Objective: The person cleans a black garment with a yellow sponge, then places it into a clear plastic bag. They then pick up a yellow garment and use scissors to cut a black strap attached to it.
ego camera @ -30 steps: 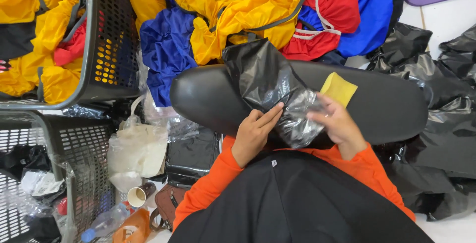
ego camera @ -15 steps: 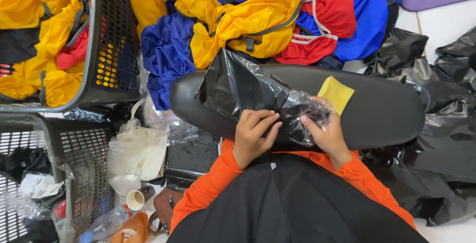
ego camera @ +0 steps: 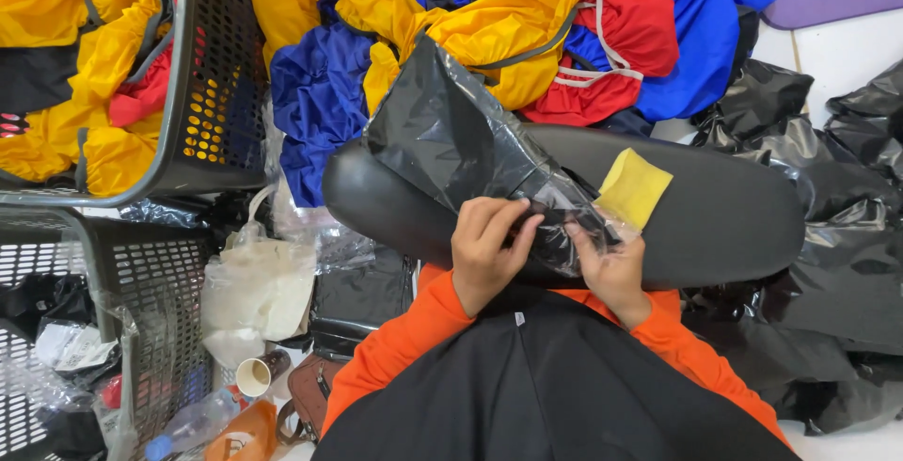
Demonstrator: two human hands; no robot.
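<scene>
A clear plastic bag with a folded black garment inside (ego camera: 461,146) lies across a black oval board (ego camera: 715,226) in front of me. My left hand (ego camera: 484,249) grips the bag's near end from the left, fingers curled over it. My right hand (ego camera: 609,268) pinches the same end from the right. A small yellow cloth (ego camera: 635,186) rests on the board just beyond my right hand. My sleeves are orange, and a black fabric covers my lap.
A heap of yellow, blue and red garments (ego camera: 527,38) lies beyond the board. A grey mesh basket (ego camera: 202,94) of yellow clothes stands at the left, another basket (ego camera: 141,329) below it. Black plastic bags (ego camera: 837,235) pile at the right. A paper cup (ego camera: 254,376) and bottle sit lower left.
The bagged garment has swung left and now points up and away from me. Both hands shifted along its near end and closed tighter on it.
</scene>
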